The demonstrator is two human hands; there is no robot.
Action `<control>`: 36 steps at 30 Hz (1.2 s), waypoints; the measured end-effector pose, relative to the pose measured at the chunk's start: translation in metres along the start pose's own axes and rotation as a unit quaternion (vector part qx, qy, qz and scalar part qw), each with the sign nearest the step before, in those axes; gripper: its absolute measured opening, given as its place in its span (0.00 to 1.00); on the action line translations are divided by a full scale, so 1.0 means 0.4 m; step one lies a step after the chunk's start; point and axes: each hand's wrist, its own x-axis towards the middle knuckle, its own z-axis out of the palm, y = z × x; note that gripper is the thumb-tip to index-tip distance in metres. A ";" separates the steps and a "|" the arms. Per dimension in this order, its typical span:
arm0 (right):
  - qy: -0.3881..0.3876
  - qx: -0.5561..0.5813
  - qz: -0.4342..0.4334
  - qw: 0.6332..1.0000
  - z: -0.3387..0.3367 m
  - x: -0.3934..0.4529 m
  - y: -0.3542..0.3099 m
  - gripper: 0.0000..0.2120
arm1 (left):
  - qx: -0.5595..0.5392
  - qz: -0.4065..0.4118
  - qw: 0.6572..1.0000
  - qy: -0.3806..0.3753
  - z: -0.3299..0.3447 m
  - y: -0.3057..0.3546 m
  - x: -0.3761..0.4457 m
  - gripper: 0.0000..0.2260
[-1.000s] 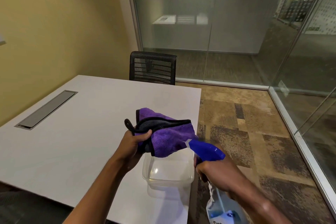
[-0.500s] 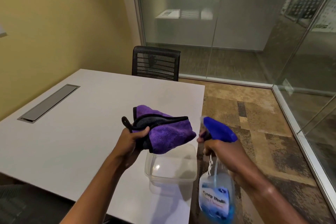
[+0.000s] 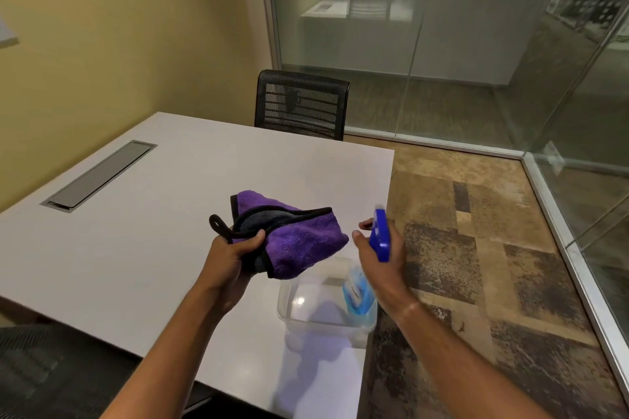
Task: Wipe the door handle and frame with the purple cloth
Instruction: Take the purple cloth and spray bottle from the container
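Note:
A folded purple cloth [image 3: 299,241] with black trim is gripped at its left edge by my left hand [image 3: 231,255], held above the white table [image 3: 143,248]. My right hand [image 3: 381,262] grips a spray bottle [image 3: 360,289] with a blue trigger head; its nozzle sits just right of the cloth. The bottle's body hangs over a clear plastic container [image 3: 323,303]. No door handle is in view.
A black mesh chair [image 3: 301,105] stands at the table's far side. A grey cable hatch [image 3: 102,175] is set into the tabletop. Glass partition walls [image 3: 442,44] with metal floor rails run along the back and right. Patterned carpet [image 3: 476,248] lies to the right.
My right hand has brought the spray bottle left, from beside the table to over the clear container, close to the cloth. My left hand has kept the cloth nearly still.

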 end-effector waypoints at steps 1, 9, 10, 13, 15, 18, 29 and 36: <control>-0.003 -0.010 -0.002 1.000 0.009 0.000 0.015 0.11 | -0.001 0.000 1.000 0.000 -0.003 -0.001 -0.001 0.17; -0.003 -0.011 0.015 1.000 0.042 -0.008 0.088 0.09 | 0.004 0.001 1.000 0.004 -0.013 0.006 -0.007 0.17; -0.005 -0.011 0.015 1.000 0.044 -0.008 0.090 0.09 | 0.004 0.001 1.000 0.005 -0.014 0.008 -0.007 0.17; -0.011 -0.012 0.017 1.000 0.046 -0.008 0.092 0.10 | 0.001 0.001 1.000 0.009 -0.023 0.010 -0.009 0.17; -0.017 -0.007 0.020 1.000 0.045 -0.014 0.090 0.11 | -0.006 -0.001 1.000 0.015 -0.030 0.012 -0.010 0.17; -0.028 -0.004 0.033 0.999 0.037 -0.026 0.091 0.15 | -0.015 0.003 1.000 0.019 -0.038 0.017 -0.012 0.17; 0.102 -0.113 0.076 0.985 -0.048 -0.122 0.028 0.39 | -0.030 0.043 0.999 0.005 -0.001 0.084 -0.030 0.15; 0.114 0.112 0.065 0.985 -0.032 -0.151 -0.103 0.14 | -0.056 0.072 0.995 -0.032 0.082 0.141 -0.064 0.15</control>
